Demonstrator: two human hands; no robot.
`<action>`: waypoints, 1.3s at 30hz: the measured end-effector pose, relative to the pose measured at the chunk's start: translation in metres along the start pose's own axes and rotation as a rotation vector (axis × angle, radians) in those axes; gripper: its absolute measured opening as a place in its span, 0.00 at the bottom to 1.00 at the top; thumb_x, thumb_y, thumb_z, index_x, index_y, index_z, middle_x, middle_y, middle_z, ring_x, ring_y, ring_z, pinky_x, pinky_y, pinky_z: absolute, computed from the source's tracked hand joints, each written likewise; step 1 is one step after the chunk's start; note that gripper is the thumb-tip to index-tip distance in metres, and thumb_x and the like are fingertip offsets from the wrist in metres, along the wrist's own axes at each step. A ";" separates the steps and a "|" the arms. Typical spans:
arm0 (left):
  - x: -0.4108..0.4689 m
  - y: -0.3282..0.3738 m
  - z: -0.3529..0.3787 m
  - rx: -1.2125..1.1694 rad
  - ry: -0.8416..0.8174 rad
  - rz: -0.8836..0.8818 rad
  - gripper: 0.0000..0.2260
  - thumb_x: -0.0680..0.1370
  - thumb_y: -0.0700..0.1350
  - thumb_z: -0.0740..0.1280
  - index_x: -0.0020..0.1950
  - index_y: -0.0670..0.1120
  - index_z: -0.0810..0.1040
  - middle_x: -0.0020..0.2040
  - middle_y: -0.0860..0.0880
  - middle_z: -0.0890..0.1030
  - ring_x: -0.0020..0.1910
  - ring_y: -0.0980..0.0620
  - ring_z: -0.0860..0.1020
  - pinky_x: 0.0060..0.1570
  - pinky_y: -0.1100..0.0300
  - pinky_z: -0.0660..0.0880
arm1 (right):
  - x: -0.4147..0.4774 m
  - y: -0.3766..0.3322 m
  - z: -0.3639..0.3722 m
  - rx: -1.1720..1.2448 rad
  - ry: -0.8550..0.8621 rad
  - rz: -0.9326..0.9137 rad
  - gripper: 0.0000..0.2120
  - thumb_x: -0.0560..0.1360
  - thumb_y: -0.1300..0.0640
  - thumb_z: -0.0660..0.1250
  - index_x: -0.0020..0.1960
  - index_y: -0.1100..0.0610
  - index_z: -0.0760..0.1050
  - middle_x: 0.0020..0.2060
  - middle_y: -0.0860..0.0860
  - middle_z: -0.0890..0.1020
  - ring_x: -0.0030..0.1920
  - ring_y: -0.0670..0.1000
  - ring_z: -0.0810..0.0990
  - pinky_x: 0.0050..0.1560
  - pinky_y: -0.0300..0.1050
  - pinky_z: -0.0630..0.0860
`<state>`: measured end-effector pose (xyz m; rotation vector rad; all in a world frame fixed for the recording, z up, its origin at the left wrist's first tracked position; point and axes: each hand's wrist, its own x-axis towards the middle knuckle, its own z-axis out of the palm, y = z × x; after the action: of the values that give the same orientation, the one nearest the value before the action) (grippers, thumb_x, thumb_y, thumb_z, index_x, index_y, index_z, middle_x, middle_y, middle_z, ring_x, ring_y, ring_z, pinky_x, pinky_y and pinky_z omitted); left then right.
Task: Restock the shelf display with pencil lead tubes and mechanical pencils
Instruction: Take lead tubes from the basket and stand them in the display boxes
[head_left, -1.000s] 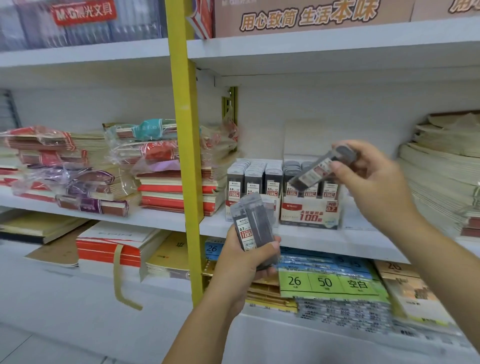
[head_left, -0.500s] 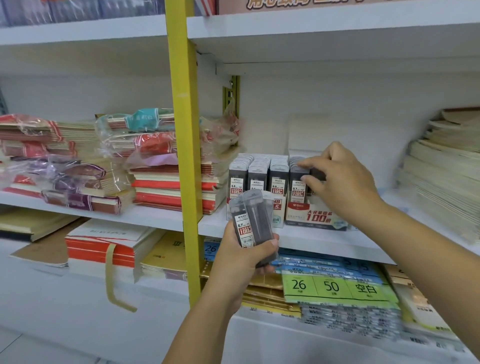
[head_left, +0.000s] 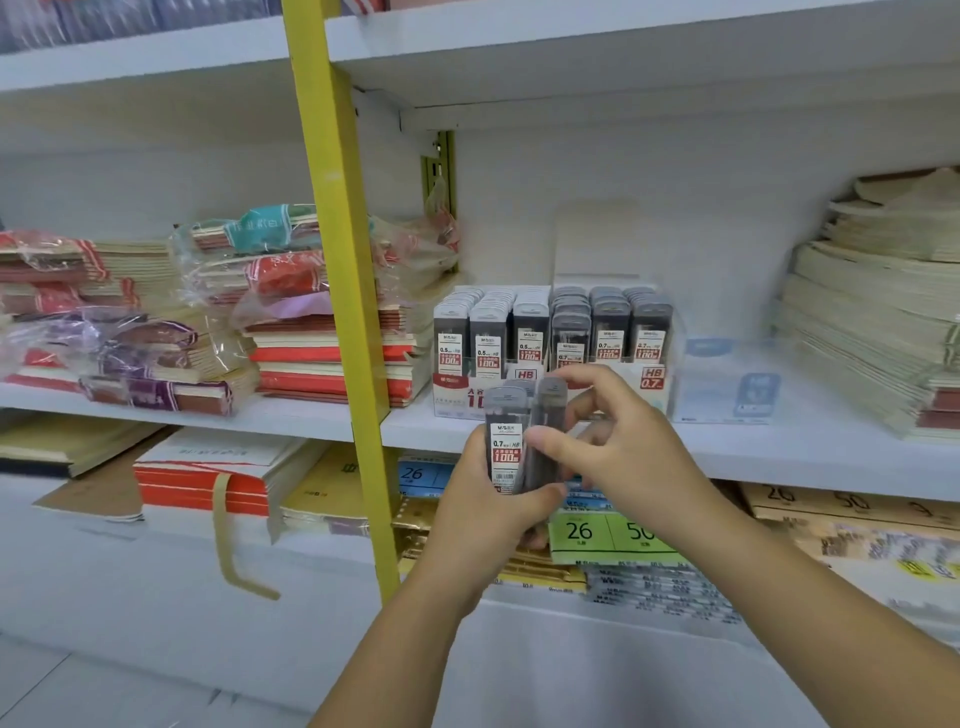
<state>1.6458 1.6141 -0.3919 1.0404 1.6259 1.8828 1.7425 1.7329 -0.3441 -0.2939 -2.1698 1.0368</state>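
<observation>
My left hand (head_left: 480, 514) grips a small bundle of dark pencil lead tubes (head_left: 506, 441) with 0.7 labels, held upright in front of the middle shelf. My right hand (head_left: 618, 447) pinches the rightmost tube (head_left: 548, 431) of that bundle between thumb and fingers. Behind them two display boxes stand side by side on the shelf: the 0.5 box (head_left: 488, 332) on the left and the 0.7 box (head_left: 613, 327) on the right, both filled with rows of tubes. No mechanical pencils are in sight.
A yellow upright post (head_left: 343, 312) runs down just left of the boxes. Wrapped notebook stacks (head_left: 291, 312) lie left, paper stacks (head_left: 872, 322) right, and a clear plastic box (head_left: 727, 384) stands beside the 0.7 box. Price-tagged paper packs (head_left: 613, 535) fill the lower shelf.
My right hand put one tube into the 0.7 box, then came back down to the bundle in my left hand and now pinches another tube there. The view tilted down slightly.
</observation>
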 end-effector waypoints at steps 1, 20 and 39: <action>-0.002 0.000 0.002 0.006 -0.005 0.002 0.22 0.70 0.44 0.79 0.52 0.67 0.74 0.44 0.60 0.84 0.40 0.59 0.84 0.34 0.64 0.79 | -0.001 0.000 -0.001 0.014 0.001 0.006 0.19 0.70 0.44 0.74 0.57 0.33 0.70 0.42 0.43 0.80 0.38 0.44 0.83 0.34 0.38 0.79; -0.003 0.000 0.006 -0.117 0.008 -0.108 0.18 0.73 0.47 0.78 0.57 0.61 0.77 0.49 0.55 0.85 0.45 0.50 0.84 0.38 0.61 0.80 | -0.004 0.003 -0.032 0.273 -0.047 0.085 0.22 0.74 0.65 0.70 0.60 0.42 0.73 0.44 0.52 0.85 0.43 0.54 0.85 0.40 0.45 0.81; 0.019 -0.003 -0.017 -0.187 0.092 -0.027 0.17 0.76 0.44 0.75 0.59 0.59 0.75 0.46 0.55 0.85 0.41 0.54 0.86 0.34 0.60 0.80 | 0.085 -0.002 -0.041 -0.698 0.231 -0.209 0.12 0.76 0.51 0.69 0.59 0.46 0.78 0.46 0.47 0.70 0.50 0.48 0.69 0.45 0.46 0.70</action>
<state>1.6211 1.6179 -0.3901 0.8622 1.4711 2.0460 1.7087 1.7959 -0.2830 -0.4627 -2.2184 0.0940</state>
